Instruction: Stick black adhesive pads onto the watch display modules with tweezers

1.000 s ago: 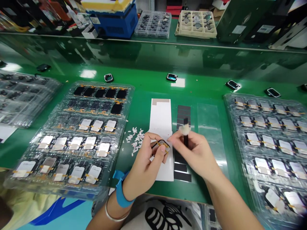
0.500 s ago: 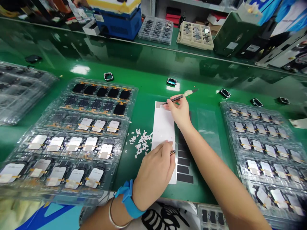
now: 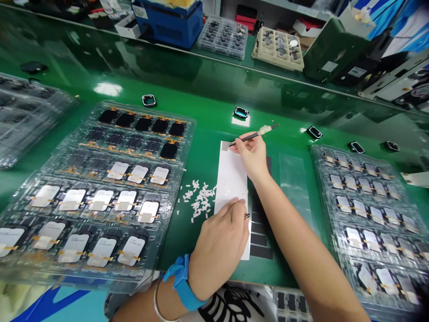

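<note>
My right hand (image 3: 254, 156) is closed like a pen grip around dark tweezers (image 3: 256, 134) with a cream wrapping near the back end. Their point meets the top of a long white backing sheet (image 3: 232, 172), by a grey patch (image 3: 225, 146) in its upper left corner. Over the sheet's lower part rests my left hand (image 3: 219, 243), fingers pinched together. Two thin dark prongs, apparently of a second pair of tweezers (image 3: 247, 215), stick out to its right; the rest is hidden. Small white pieces (image 3: 203, 199) lie scattered left of the sheet.
A clear tray (image 3: 167, 197) of watch screens lies on the left, another tray (image 3: 335, 210) on the right. Dark strips (image 3: 261, 239) and a clear film (image 3: 295, 188) lie right of the sheet. Several watch cases (image 3: 241, 112) line the back, below a shelf with a blue box (image 3: 167, 27).
The view has shifted slightly. Both hands keep their places on the sheet, with the right hand's tweezers still at its top; nothing has been picked up or let go.
</note>
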A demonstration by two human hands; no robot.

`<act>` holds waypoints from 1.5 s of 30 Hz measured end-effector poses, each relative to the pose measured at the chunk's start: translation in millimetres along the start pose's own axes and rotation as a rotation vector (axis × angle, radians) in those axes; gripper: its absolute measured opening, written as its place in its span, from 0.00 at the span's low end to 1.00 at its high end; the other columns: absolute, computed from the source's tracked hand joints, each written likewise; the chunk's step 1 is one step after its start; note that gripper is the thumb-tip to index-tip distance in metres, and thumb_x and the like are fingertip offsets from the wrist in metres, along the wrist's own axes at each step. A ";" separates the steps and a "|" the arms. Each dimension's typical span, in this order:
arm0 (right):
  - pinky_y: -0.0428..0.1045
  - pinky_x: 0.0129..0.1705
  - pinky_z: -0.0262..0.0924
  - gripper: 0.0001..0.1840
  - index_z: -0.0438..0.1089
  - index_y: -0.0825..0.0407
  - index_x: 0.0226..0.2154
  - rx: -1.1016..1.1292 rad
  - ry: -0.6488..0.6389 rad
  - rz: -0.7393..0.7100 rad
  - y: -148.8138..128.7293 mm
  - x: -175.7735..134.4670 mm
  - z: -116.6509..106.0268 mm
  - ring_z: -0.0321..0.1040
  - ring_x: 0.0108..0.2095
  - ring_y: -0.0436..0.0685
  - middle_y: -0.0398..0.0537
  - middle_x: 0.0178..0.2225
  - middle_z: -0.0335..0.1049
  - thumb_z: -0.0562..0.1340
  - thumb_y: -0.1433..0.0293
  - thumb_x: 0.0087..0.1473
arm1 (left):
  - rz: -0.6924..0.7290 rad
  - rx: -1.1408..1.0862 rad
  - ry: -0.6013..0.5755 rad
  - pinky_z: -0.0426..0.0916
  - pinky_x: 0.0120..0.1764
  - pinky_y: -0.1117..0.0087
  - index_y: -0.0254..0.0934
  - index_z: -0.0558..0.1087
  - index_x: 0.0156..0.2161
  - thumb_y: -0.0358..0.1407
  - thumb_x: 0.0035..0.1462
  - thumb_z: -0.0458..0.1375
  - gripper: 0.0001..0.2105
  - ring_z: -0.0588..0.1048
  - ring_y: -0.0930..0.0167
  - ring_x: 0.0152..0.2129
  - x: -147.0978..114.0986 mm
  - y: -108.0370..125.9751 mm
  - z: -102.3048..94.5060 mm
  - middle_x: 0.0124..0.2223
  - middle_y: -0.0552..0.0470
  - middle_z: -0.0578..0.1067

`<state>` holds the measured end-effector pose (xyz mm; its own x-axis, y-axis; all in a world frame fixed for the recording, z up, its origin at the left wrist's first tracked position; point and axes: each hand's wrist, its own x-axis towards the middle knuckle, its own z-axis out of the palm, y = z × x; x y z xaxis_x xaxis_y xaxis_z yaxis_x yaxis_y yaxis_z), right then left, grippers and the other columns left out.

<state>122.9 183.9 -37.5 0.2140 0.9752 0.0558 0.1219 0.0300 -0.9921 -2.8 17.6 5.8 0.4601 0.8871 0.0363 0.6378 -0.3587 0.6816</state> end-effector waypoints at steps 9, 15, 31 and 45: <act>0.51 0.37 0.70 0.08 0.60 0.49 0.34 -0.046 0.055 -0.046 4.1 0.2 1.8 0.74 0.29 0.53 0.43 0.29 0.70 0.61 0.69 0.54 | 0.002 0.035 -0.001 0.77 0.40 0.54 0.38 0.58 0.47 0.29 0.68 0.45 0.06 0.77 0.57 0.49 -0.9 0.2 0.2 0.53 0.39 0.75; 0.50 0.37 0.70 0.07 0.59 0.48 0.34 -0.008 0.014 -0.023 0.2 0.6 -0.3 0.74 0.28 0.52 0.43 0.28 0.70 0.60 0.72 0.55 | -0.002 0.044 0.013 0.77 0.39 0.56 0.40 0.58 0.46 0.29 0.68 0.45 0.05 0.77 0.58 0.48 -0.4 -0.4 -0.1 0.52 0.41 0.76; 0.48 0.36 0.73 0.07 0.66 0.47 0.32 0.327 -0.102 0.004 -78.9 -89.1 -51.5 0.76 0.35 0.51 0.42 0.33 0.75 0.66 0.68 0.54 | -0.165 -0.787 0.196 0.67 0.30 0.73 0.43 0.60 0.47 0.37 0.71 0.47 0.03 0.72 0.74 0.25 -5.8 2.5 -7.8 0.35 0.54 0.76; 0.48 0.35 0.78 0.07 0.66 0.47 0.36 0.319 0.210 -0.138 -55.0 -174.5 -51.0 0.79 0.37 0.55 0.42 0.32 0.71 0.63 0.74 0.59 | -0.195 -1.185 0.130 0.59 0.26 0.77 0.42 0.60 0.47 0.40 0.72 0.47 0.06 0.60 0.79 0.20 -2.0 12.1 -2.4 0.30 0.59 0.69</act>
<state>128.3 0.9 13.1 0.4144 0.8922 0.1796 -0.1368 0.2562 -0.9569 2.5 12.1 15.7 0.3107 0.9436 -0.1147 -0.3038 0.2129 0.9286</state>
